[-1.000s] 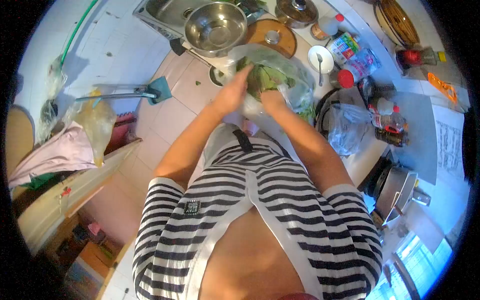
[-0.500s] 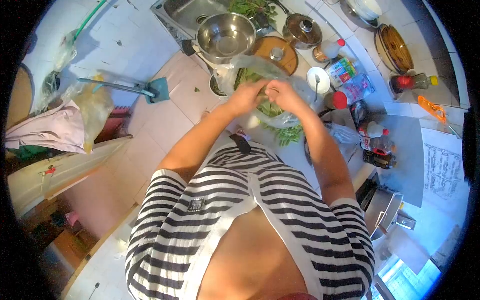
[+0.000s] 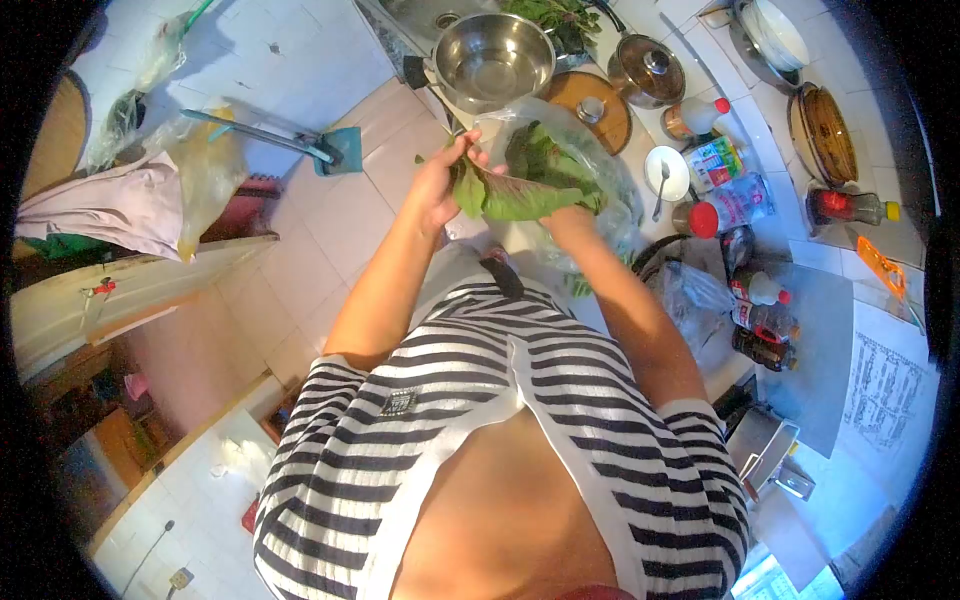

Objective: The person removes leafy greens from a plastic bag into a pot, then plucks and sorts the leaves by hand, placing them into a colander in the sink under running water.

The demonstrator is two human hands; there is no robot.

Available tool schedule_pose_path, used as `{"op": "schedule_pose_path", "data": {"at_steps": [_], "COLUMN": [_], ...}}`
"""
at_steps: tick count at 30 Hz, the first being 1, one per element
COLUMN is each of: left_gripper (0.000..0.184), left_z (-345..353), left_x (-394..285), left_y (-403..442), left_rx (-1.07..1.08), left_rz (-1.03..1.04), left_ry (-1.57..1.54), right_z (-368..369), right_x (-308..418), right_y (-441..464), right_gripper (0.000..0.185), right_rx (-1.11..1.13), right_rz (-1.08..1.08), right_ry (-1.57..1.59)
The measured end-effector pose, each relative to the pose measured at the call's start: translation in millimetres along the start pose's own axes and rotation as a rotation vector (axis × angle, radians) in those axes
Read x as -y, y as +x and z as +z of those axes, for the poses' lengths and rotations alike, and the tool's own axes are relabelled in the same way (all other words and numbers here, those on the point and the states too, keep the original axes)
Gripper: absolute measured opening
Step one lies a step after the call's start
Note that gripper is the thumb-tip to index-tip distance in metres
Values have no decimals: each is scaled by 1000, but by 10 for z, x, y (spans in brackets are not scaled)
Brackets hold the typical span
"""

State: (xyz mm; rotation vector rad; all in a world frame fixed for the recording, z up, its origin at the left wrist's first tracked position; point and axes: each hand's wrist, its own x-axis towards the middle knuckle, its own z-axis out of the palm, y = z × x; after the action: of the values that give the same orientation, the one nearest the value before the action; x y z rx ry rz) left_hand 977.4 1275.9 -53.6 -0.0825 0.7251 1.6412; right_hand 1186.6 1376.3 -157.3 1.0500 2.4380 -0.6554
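A large green leaf (image 3: 520, 198) with a reddish middle stretches between my two hands. At its left end my left hand (image 3: 440, 183) is closed on it, fingertips curled upward. My right hand (image 3: 572, 226) is at the leaf's right end, its fingers hidden beneath the greenery. Just behind, a clear plastic bag (image 3: 612, 165) stands open with more green leaves (image 3: 545, 150) inside. Beyond the bag, a steel pot (image 3: 494, 62) without a lid sits beside a round wooden board (image 3: 572, 93).
A lidded pan (image 3: 646, 70), a white bowl (image 3: 667, 172) with a spoon, and several bottles and jars line the counter's right side. More greens (image 3: 553, 14) lie at the back near the sink (image 3: 410, 12). To the left, a blue dustpan (image 3: 339, 151) is over the tiled floor.
My left hand has moved left, apart from my right, and the leaf is now spread between them above the bag. The whole view has shifted slightly.
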Motion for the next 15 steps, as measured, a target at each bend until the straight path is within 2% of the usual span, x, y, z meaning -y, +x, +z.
{"op": "schedule_pose_path", "data": {"at_steps": [2,3,5,6,7,9,10,11,12,13,14,15], "left_gripper": [23,23,28,31,31,33,34,34,32,30,35,35], "left_z": [-196,-290,-431,-430,-441,-448,-389,-284,-153,-82,-237,-212], "left_x": [67,87,121,132,157,215,216,261,348,406,519,527], "left_y": [-1,-11,-130,-194,-260,-411,-503,-594,-660,-697,-672,-680], "left_rx": [-25,-22,0,-33,-36,72,146,147,76,4,102,102], "left_rz": [0,-2,-99,-152,-151,-272,-350,-352,-367,-379,-398,-395], "left_ry": [-90,-95,-138,-215,-220,-144,-156,-156,9,174,308,305], "right_z": [139,135,141,-33,-118,-279,-436,-655,-789,-832,-862,-871], "right_x": [-36,-67,-86,29,-18,-165,-123,-58,-32,-52,-77,-91], "right_y": [60,65,67,-47,-58,-77,-182,-344,-452,-502,-544,-576], "right_gripper": [24,24,25,27,27,24,24,23,21,21,21,22], "right_rx": [-152,-151,-198,-265,-261,-396,-394,-248,-85,-89,-135,-177], "right_rz": [-5,-1,3,100,99,32,34,55,72,73,76,76], "right_ry": [-59,-64,-15,162,158,720,719,1161,1596,1596,1484,1370]}}
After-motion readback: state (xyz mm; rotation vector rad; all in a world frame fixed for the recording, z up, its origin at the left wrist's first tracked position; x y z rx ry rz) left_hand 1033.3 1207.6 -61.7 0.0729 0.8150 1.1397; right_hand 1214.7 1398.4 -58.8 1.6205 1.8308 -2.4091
